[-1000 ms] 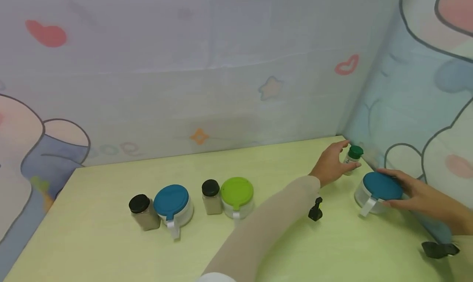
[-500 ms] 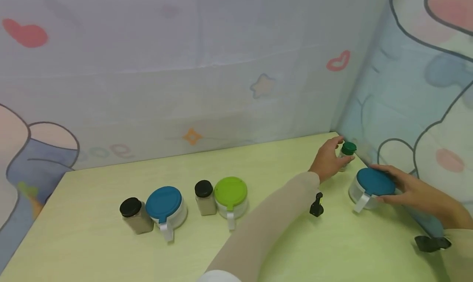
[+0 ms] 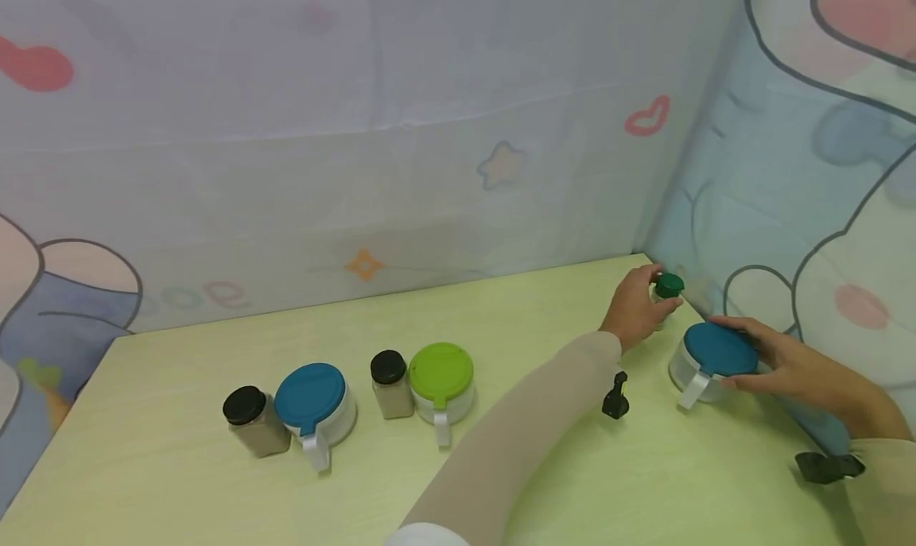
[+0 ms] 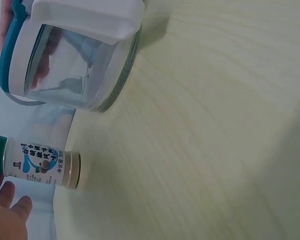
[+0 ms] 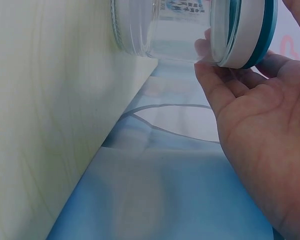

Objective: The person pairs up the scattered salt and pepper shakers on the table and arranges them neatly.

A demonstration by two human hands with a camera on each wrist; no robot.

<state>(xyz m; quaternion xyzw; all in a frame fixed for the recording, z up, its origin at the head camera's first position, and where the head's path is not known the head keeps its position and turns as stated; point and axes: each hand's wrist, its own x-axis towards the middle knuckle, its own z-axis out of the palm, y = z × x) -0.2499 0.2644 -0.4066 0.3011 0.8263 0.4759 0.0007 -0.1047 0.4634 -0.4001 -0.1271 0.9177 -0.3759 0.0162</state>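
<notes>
My left hand (image 3: 632, 307) pinches a small spice bottle (image 3: 669, 285) with a green cap, near the table's far right corner. In the left wrist view, fingertips lie on both sides of the green cap, above the printed label (image 4: 37, 164). Closer to me, my right hand (image 3: 794, 365) holds a glass seasoning jar (image 3: 718, 350) with a blue lid and white handle. From the right wrist view, fingers (image 5: 215, 90) curl against the jar's side, just under the lid. Whether either base touches the table is hard to tell.
On the table (image 3: 179, 482), a black-capped shaker (image 3: 259, 428) stands beside another blue-lidded jar (image 3: 312, 399). A second black-capped shaker (image 3: 392, 387) stands beside a green-lidded jar (image 3: 441, 375). Printed cloth (image 3: 429, 172) hangs behind and along the right edge.
The head view has swung slightly right, so everything shifts left in it. My left fingers and thumb have closed in on the green-capped bottle. My right hand stays on the jar.
</notes>
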